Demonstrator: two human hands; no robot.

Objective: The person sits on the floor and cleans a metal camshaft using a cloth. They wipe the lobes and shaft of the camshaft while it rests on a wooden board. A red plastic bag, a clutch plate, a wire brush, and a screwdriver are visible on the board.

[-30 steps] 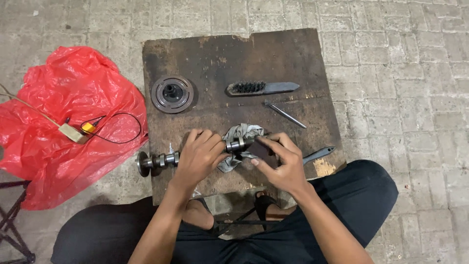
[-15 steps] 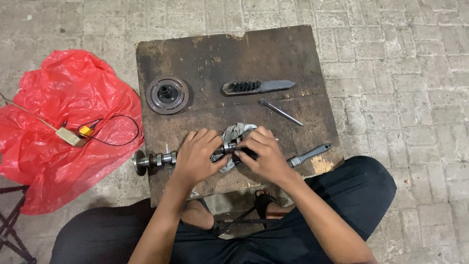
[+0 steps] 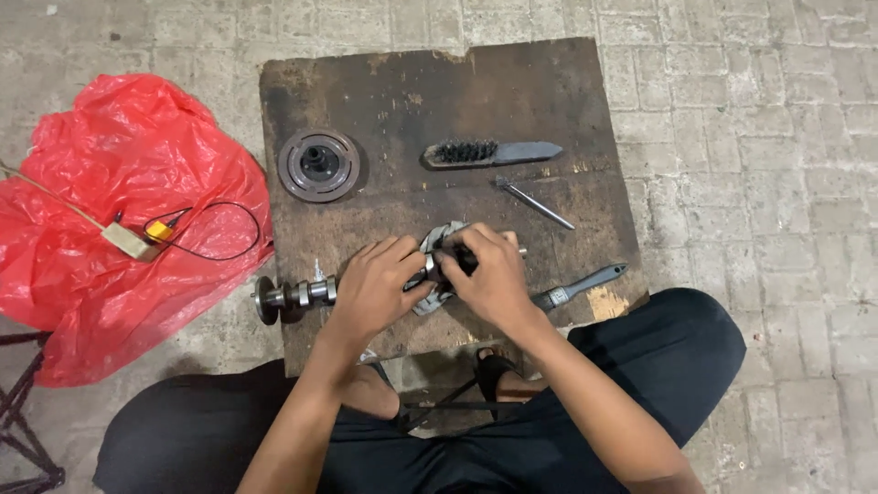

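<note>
I see my right hand (image 3: 494,274) has slid in from about three o'clock over the last second and now sits pressed against my left hand (image 3: 375,288), both closed around the grey rag (image 3: 437,242) and the metal shaft (image 3: 293,295) it wraps. The shaft lies along the near edge of the wooden board (image 3: 439,101), its lobed end poking out toward nine o'clock. I judge the wiping has tightened onto one spot. The wire brush (image 3: 489,152) sits untouched at twelve o'clock.
</note>
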